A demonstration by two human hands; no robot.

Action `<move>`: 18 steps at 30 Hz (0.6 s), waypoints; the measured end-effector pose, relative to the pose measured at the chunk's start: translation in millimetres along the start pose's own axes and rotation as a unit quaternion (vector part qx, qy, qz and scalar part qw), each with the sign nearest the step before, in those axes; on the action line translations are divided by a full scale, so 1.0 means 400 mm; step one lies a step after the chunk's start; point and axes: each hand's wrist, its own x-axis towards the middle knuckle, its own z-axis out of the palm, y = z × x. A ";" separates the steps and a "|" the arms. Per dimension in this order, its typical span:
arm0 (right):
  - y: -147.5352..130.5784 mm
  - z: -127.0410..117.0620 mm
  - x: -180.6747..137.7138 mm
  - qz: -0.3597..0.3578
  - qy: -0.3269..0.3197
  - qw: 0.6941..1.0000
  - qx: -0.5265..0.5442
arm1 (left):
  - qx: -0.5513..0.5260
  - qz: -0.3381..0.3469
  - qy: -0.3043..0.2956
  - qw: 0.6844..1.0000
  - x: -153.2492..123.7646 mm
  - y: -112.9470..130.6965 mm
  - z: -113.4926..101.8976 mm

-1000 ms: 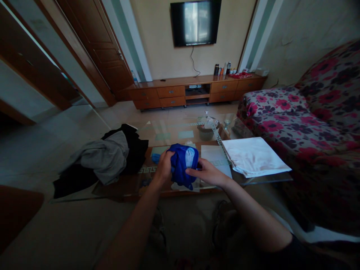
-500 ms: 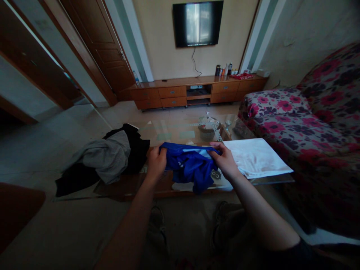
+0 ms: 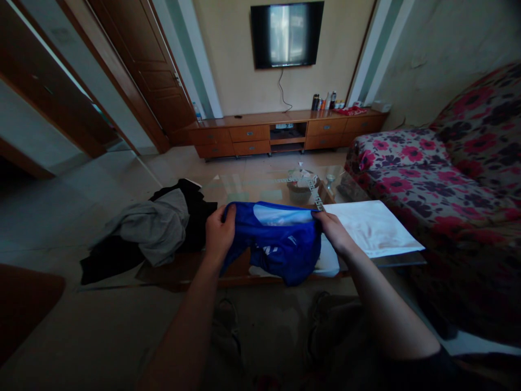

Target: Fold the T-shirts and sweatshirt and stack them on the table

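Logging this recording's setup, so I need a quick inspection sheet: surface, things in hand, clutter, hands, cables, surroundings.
Surface: glass coffee table, low, in front of the person.
Job's things: blue garment, held spread over the table's near edge.
Clutter: folded white cloth flat at the right end; grey and black clothes heaped at the left; small bowl farther back.
Hands: left hand and right hand each grip the garment's top edge.
Cables: one cable hanging below the wall TV.
Surroundings: floral sofa right; wooden cabinet ahead.

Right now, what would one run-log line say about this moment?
left hand: grips blue fabric garment | right hand: grips other end | near glass coffee table
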 end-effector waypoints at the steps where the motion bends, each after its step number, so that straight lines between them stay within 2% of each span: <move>1: -0.006 -0.002 -0.003 0.031 -0.022 0.999 0.025 | 0.006 0.001 0.006 1.000 0.001 0.003 -0.004; 4: -0.043 -0.019 -0.025 0.081 -0.108 0.986 0.099 | 0.032 0.004 0.025 0.999 0.013 0.005 -0.026; 6: -0.077 -0.040 -0.047 0.078 -0.198 0.970 0.115 | 0.073 0.021 0.026 0.997 0.023 0.002 -0.049; 8: -0.098 -0.067 -0.066 0.059 -0.292 0.951 0.078 | 0.132 0.052 0.023 0.990 0.032 -0.003 -0.077; 10: -0.096 -0.095 -0.073 0.050 -0.347 0.936 -0.017 | 0.190 0.081 0.019 0.978 0.038 -0.007 -0.105; 12: -0.074 -0.118 -0.067 0.061 -0.340 0.929 -0.134 | 0.241 0.092 0.016 0.966 0.039 -0.009 -0.132; 14: -0.048 -0.137 -0.056 0.057 -0.295 0.932 -0.204 | 0.296 0.090 0.017 0.951 0.038 -0.010 -0.157; 18: -0.055 -0.169 -0.055 -0.025 -0.206 0.964 -0.168 | 0.381 0.094 0.016 0.920 0.037 -0.006 -0.212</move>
